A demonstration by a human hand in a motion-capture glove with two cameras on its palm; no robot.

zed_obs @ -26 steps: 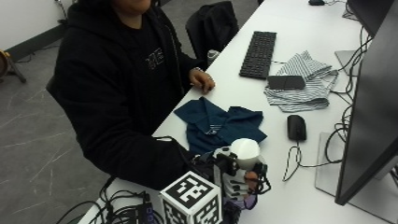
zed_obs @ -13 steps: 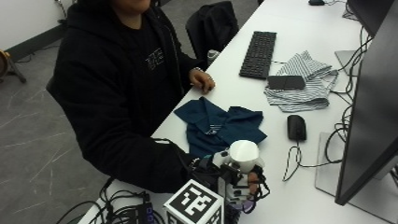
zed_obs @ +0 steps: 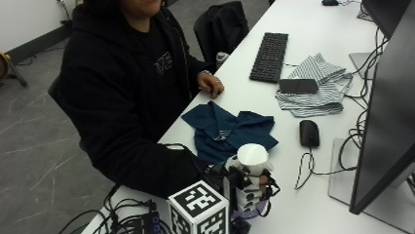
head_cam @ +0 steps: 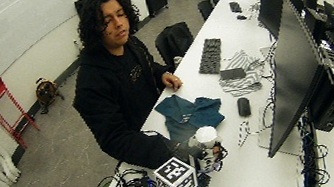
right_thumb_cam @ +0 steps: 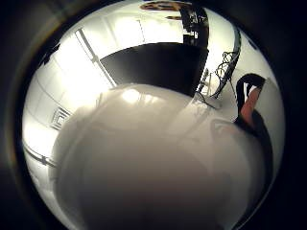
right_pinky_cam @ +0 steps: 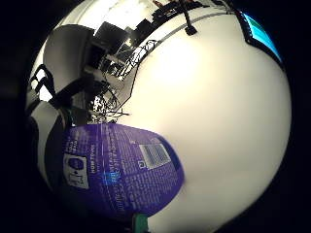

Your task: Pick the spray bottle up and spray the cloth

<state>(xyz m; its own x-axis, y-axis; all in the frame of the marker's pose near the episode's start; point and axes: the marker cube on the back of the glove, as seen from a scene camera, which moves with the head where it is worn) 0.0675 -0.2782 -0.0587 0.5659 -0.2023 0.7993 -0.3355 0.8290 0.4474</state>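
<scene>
- The gloved right hand (zed_obs: 250,187) is wrapped around the spray bottle (zed_obs: 252,161) at the near end of the white surface (zed_obs: 389,44); its fingers (zed_obs: 262,181) are curled round the bottle's body, clamped on it.
- The bottle stands upright with a white rounded top, and its purple label (right_pinky_cam: 121,167) fills much of the little-finger-side palm view, so it is close against the palm.
- In that same view the surface spreads out pale and bare beyond the bottle.
- The dark blue cloth (zed_obs: 227,129) lies crumpled on the surface just beyond the bottle, toward the far side, and close to the surface's left edge, where the person sits.
- The person's bare left hand (zed_obs: 211,85) rests at that left edge, a little farther along than the cloth and apart from it.
- A black mouse (zed_obs: 309,132) lies to the right of the cloth, with a strip of bare surface between them; its cable (zed_obs: 305,168) loops back toward the near end, passing just to the right of the bottle.
- A monitor (zed_obs: 389,112) stands along the right side, its base (zed_obs: 347,170) near the bottle, which narrows the room on that side.
- Farther off lie a striped cloth (zed_obs: 317,85) with a dark flat object (zed_obs: 298,86) on top of it, and a black keyboard (zed_obs: 270,56) to its left, near the left edge.
- A tangle of cables (zed_obs: 129,219) hangs off the near left corner, below the hand.
</scene>
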